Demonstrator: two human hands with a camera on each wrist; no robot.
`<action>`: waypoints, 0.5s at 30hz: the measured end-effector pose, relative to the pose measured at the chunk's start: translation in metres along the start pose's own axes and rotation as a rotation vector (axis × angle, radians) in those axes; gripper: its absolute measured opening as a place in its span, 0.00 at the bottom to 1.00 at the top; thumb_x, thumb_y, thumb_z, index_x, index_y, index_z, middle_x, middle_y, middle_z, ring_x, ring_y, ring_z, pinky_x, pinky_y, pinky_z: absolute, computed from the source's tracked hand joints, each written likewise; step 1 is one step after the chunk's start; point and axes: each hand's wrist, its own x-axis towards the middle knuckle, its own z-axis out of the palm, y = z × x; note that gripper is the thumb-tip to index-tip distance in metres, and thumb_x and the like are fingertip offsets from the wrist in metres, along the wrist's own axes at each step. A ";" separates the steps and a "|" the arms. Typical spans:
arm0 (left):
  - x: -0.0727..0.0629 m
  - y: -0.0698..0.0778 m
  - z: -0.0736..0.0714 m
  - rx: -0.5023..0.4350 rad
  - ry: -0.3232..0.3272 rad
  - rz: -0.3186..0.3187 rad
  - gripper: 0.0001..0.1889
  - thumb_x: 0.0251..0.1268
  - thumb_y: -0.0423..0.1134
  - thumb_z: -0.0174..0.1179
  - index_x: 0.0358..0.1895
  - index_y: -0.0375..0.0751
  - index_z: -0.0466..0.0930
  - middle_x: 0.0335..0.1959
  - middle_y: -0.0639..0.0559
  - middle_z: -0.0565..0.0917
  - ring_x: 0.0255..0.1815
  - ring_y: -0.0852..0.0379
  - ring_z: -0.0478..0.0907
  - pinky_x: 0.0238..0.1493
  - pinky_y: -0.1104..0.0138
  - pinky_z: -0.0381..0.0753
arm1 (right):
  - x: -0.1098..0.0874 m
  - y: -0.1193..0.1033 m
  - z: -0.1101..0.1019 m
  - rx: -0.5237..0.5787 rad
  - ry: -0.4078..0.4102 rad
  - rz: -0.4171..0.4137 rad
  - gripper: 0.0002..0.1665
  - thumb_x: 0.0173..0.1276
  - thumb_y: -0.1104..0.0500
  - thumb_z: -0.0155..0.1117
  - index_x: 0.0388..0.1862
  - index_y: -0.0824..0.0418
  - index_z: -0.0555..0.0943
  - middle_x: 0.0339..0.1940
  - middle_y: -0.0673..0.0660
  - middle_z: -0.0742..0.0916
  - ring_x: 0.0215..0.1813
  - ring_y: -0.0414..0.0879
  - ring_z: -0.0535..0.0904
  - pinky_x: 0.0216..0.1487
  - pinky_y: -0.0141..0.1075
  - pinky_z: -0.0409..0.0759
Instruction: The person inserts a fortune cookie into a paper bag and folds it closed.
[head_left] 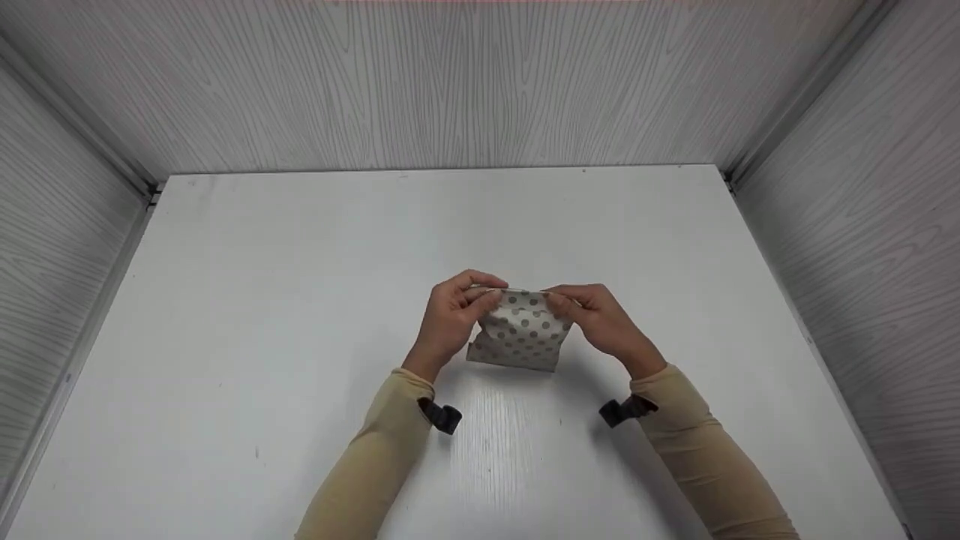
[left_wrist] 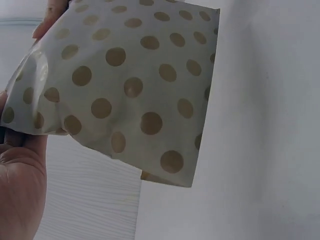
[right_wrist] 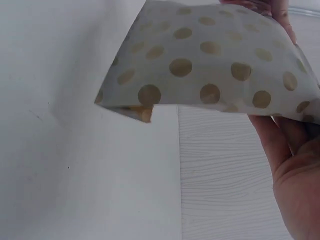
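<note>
A small white paper bag [head_left: 523,335] with brownish polka dots hangs between both hands over the middle of the table. Its far edge is pinched at the left corner by my left hand [head_left: 454,307], thumb on the near face. At the right corner my right hand [head_left: 600,319] grips the same edge in the same way. Seen from the left wrist, the dotted bag [left_wrist: 135,90] is slightly bulged and creased near the fingers. Brown inner paper shows at a folded lower corner of the bag [right_wrist: 145,114] in the right wrist view.
The white table [head_left: 262,300] stretches out around both arms. Pale wood-grain panels stand behind it [head_left: 450,90] and along its left and right sides. Black wrist mounts [head_left: 442,416] sit on both tan sleeves [head_left: 382,450].
</note>
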 end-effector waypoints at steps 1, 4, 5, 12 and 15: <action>0.000 0.000 0.000 0.002 -0.003 0.010 0.09 0.71 0.27 0.55 0.47 0.24 0.79 0.38 0.38 0.86 0.36 0.52 0.82 0.38 0.66 0.81 | 0.000 0.001 -0.001 0.003 -0.009 -0.006 0.15 0.77 0.70 0.48 0.41 0.76 0.83 0.26 0.53 0.79 0.29 0.45 0.70 0.34 0.34 0.72; 0.000 0.000 0.000 0.027 -0.001 0.046 0.09 0.71 0.28 0.55 0.43 0.23 0.82 0.31 0.35 0.85 0.30 0.53 0.80 0.33 0.68 0.78 | -0.001 0.011 -0.003 -0.003 -0.023 -0.029 0.15 0.76 0.71 0.47 0.33 0.76 0.80 0.22 0.52 0.70 0.26 0.45 0.64 0.30 0.36 0.66; 0.000 0.000 0.000 0.035 0.003 0.056 0.09 0.71 0.27 0.55 0.42 0.22 0.83 0.29 0.34 0.84 0.27 0.54 0.78 0.31 0.69 0.77 | 0.000 0.015 -0.003 0.000 -0.029 -0.034 0.16 0.76 0.72 0.47 0.30 0.76 0.78 0.21 0.51 0.68 0.26 0.45 0.63 0.29 0.38 0.64; -0.002 0.000 0.001 0.062 0.038 0.079 0.08 0.69 0.26 0.57 0.39 0.22 0.84 0.17 0.27 0.71 0.18 0.60 0.63 0.26 0.71 0.69 | 0.001 0.036 -0.007 -0.009 -0.060 0.002 0.19 0.78 0.68 0.48 0.27 0.72 0.78 0.22 0.49 0.72 0.27 0.43 0.67 0.31 0.40 0.69; -0.002 0.002 0.001 0.076 0.054 0.087 0.08 0.70 0.27 0.57 0.39 0.22 0.84 0.17 0.27 0.71 0.18 0.61 0.61 0.24 0.71 0.65 | 0.002 0.036 -0.009 -0.003 -0.065 0.023 0.18 0.79 0.63 0.48 0.40 0.70 0.84 0.31 0.49 0.83 0.35 0.44 0.77 0.42 0.37 0.78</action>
